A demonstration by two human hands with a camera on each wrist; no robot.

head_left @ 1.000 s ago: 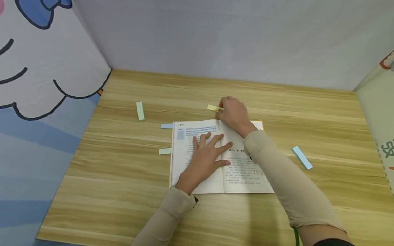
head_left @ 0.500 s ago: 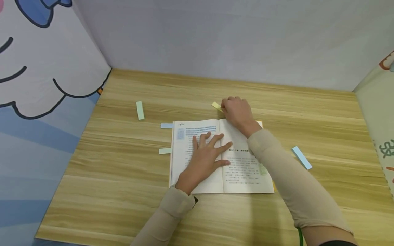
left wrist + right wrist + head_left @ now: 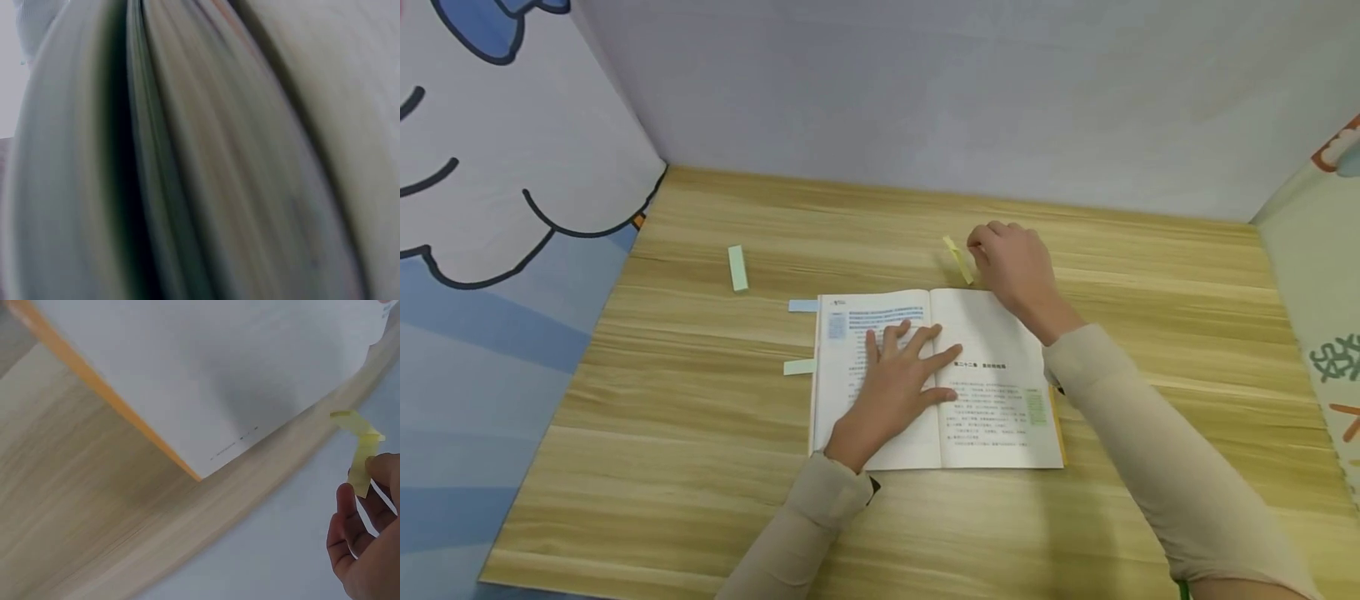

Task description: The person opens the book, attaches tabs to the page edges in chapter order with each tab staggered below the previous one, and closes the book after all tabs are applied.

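An open book [image 3: 992,433] lies on the wooden table. My left hand [image 3: 898,383] presses flat across its left page and fold, fingers spread. Above the book's top edge, my right hand [image 3: 1015,262] pinches a yellow sticky tab [image 3: 362,459] between thumb and finger. The tab's far part bends away at an angle beyond my fingertips. In the head view the yellow strip [image 3: 958,260] shows just left of these fingers. Blurred page edges of the book [image 3: 206,150] fill the left wrist view, and the left hand is out of sight there.
A pale green sticky tab pad [image 3: 738,267] lies at the table's back left. A blue tab [image 3: 802,306] and a green tab [image 3: 799,367] stick out from the book's left edge. A printed cloth hangs at the left, and a grey-white wall [image 3: 925,100] stands behind the table.
My right hand has moved right and a little away from the book with the yellow tab, which has turned more upright. The forearm now covers the blue pad on the right. The left hand stays still.
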